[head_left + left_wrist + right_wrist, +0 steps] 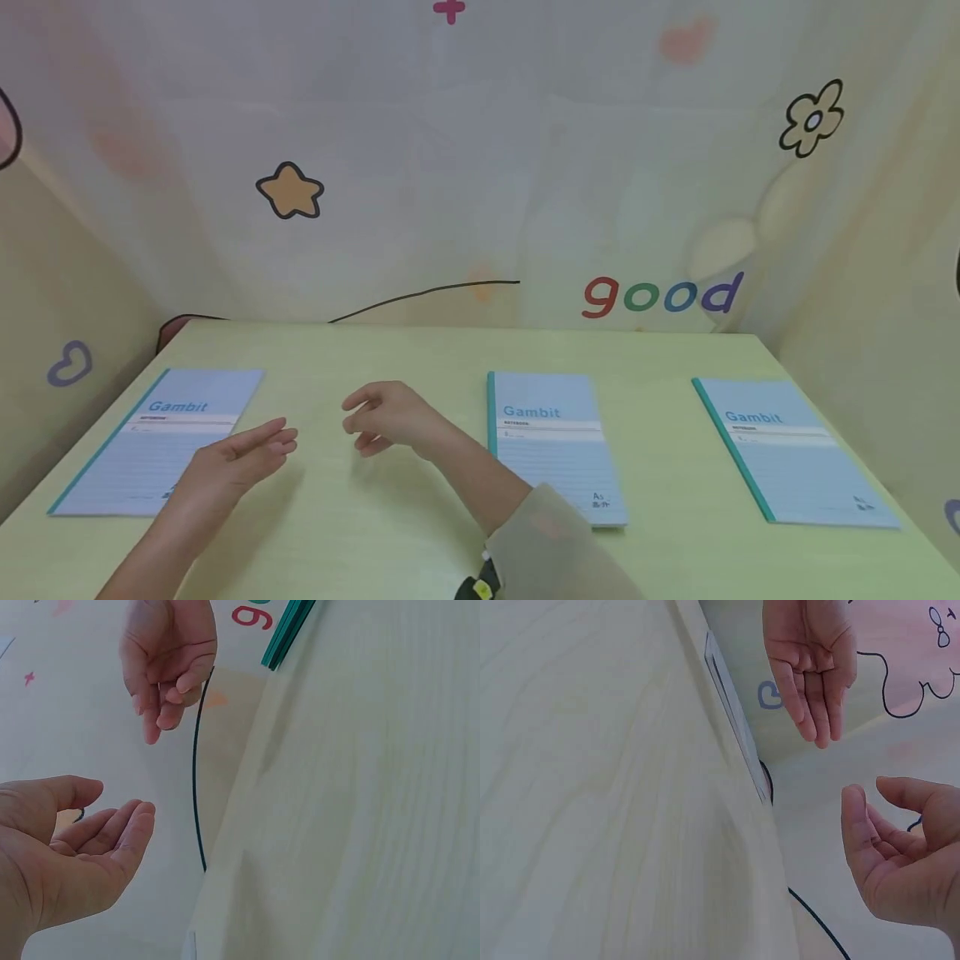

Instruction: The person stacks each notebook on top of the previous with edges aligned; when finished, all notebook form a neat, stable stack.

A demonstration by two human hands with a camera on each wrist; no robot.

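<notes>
One sleeve [570, 554], nearest at lower centre, is overlapping the middle notebook [553, 454], right of centre, and, if lowered, could be dragging it askew. The left hand [236, 462], relaxed and empty, is hovering by the left notebook [161, 429], frame left, where careless lowering could be nudging it; the right hand [393, 417] is hanging loose, unladen, left of centre. Three notebooks, including the right notebook [797, 454], two hands and one table [405, 354] are showing.
</notes>
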